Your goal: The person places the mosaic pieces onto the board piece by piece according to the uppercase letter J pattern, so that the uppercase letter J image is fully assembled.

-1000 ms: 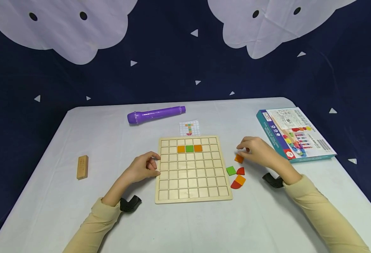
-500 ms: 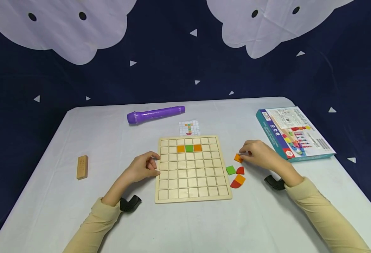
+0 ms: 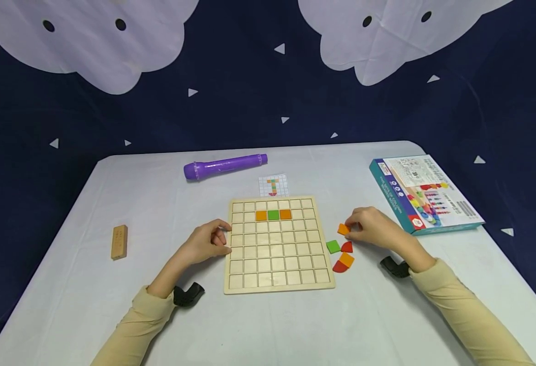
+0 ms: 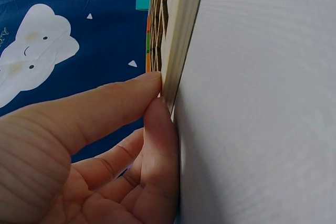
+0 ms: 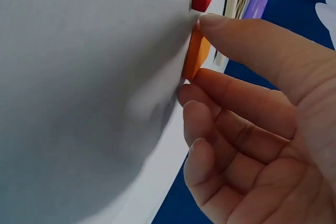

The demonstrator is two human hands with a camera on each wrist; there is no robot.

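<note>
My right hand (image 3: 372,226) pinches an orange square tile (image 3: 343,229) by its edges between thumb and index finger, low at the table right of the board. In the right wrist view the orange tile (image 5: 196,51) spans from thumb to index finger. Beside it lie a green square tile (image 3: 334,247), a red quarter-round tile (image 3: 347,247), another orange tile (image 3: 347,260) and another red quarter-round (image 3: 340,267). My left hand (image 3: 205,241) touches the left edge of the wooden grid board (image 3: 277,264) with thumb and index finger apart. Two orange tiles flank a green tile (image 3: 273,215) on it.
Behind the board lies a small pattern card (image 3: 273,185) and, past that, a purple microphone-shaped tube (image 3: 225,166). A flat printed box (image 3: 428,193) sits at the back right. At the left is a small wooden block (image 3: 119,242). A dark patterned cloth (image 3: 231,112) hangs behind the table.
My right hand has lowered slightly toward me and closed its thumb and index finger on the orange tile, which has shifted a little left. My left hand stays at the board's edge.
</note>
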